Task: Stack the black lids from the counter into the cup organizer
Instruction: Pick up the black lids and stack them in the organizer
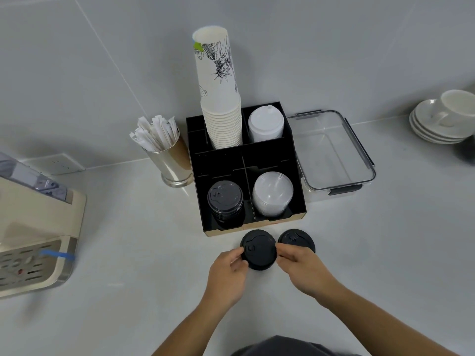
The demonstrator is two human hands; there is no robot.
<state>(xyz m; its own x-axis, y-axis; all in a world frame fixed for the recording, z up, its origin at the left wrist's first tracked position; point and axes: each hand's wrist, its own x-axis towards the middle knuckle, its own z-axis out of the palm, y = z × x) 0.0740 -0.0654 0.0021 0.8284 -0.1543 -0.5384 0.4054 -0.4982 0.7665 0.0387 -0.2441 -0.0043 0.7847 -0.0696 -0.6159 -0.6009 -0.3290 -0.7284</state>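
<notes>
Your left hand [228, 272] and right hand [303, 269] pinch a black lid [258, 249] from both sides, each grip closed on its rim, just above the worktop [128, 265]. A second lid [295, 238] lies beside it. The organizer [298, 206] holds a black stack [225, 199] front-left.

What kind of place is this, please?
Probably a coffee or drinks station, perhaps in an office or café: a cup organizer with paper cups and lids, wrapped stirrers, and a coffee machine.
</notes>
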